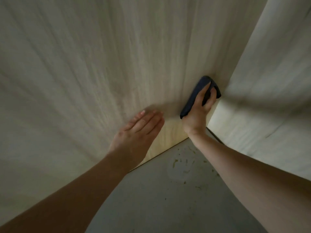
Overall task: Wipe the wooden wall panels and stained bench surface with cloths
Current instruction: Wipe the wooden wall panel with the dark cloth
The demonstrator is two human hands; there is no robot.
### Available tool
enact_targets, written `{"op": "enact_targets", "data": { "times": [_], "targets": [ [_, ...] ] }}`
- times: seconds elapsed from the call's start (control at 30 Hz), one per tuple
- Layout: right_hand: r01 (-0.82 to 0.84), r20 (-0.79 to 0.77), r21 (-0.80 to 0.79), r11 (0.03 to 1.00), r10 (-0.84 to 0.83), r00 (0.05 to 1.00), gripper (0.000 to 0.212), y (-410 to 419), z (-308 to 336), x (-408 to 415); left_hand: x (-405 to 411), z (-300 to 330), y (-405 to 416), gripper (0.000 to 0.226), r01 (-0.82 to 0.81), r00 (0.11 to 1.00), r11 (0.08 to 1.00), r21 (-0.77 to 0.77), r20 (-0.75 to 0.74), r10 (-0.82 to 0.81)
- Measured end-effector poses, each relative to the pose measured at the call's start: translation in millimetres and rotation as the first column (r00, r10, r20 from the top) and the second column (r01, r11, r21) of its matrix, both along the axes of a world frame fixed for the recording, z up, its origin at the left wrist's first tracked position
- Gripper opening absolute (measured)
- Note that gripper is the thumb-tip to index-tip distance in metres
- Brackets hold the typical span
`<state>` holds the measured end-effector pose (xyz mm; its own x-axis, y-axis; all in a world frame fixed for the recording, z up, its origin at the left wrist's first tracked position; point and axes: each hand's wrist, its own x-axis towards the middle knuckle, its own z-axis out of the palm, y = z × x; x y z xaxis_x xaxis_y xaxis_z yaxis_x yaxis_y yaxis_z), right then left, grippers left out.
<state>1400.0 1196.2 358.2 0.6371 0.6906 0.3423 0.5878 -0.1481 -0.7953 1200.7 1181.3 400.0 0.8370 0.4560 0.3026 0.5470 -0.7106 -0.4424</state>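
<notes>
Nearest the camera, two bare forearms are seen reaching forward over the grey bench (168, 199), whose surface is marked with yellowish-green stains (182, 165). Beyond it, two pale wooden panels meet in a corner: the left panel (84, 64) and the right panel (269, 81).

A dark blue cloth (193, 98) is gripped by the right hand (198, 113) and pressed against the left panel just beside the corner seam. The fingers (204, 91) are curled over the cloth's upper end, with folds pinched between them; the thumb cannot be made out. The cloth's long axis runs diagonally, from lower left up toward the corner, and most of it lies under and to the left of the fingers, with a bunched end at the fingertips.

The left hand (139, 126) is laid flat on the left panel, fingers straight and pressed together, nothing held. It probably serves as a brace.

The panel is judged to be the step in hand; the stains lie below both hands, nearer the right forearm, and appear untouched.
</notes>
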Motion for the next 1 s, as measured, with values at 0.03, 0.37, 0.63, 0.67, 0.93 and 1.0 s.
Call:
{"op": "enact_targets", "data": {
  "times": [0.03, 0.37, 0.63, 0.67, 0.93, 1.0],
  "targets": [
    [0.009, -0.001, -0.040, 0.999, -0.010, 1.000, 0.085, 3.2, -0.6, 12.8, 8.4, -1.6, 2.9, 0.057, 0.007, 1.000, 1.000, -0.002, -0.012, -0.007],
    [0.069, 0.091, 0.045, 0.997, -0.073, 0.993, 0.082, 20.2, -50.0, 79.8, 84.2, -31.8, 27.3, 0.058, 0.109, 0.991, 0.994, -0.021, -0.078, -0.110],
    [-0.085, 0.115, -0.101, 0.991, 0.096, 0.989, 0.074, 0.6, -78.8, 77.6, 96.4, -44.0, 28.4, 0.052, 0.149, 0.981, 0.986, -0.070, -0.113, -0.156],
    [-0.099, 0.055, -0.084, 0.992, 0.104, 0.993, 0.078, -1.8, -73.7, 75.2, 97.8, -43.3, 29.1, 0.052, 0.155, 0.981, 0.985, -0.082, -0.109, -0.163],
    [0.024, -0.068, 0.121, 0.992, -0.016, 0.998, 0.079, 4.6, -78.3, 78.2, 114.9, -47.7, 45.4, 0.062, 0.234, 0.960, 0.971, -0.042, -0.147, -0.237],
    [0.008, -0.182, -0.012, 1.000, -0.010, 0.983, 0.075, 1.5, -91.5, 75.1, 117.0, -50.1, 46.6, 0.061, 0.251, 0.957, 0.967, -0.037, -0.143, -0.254]
  ]
}}
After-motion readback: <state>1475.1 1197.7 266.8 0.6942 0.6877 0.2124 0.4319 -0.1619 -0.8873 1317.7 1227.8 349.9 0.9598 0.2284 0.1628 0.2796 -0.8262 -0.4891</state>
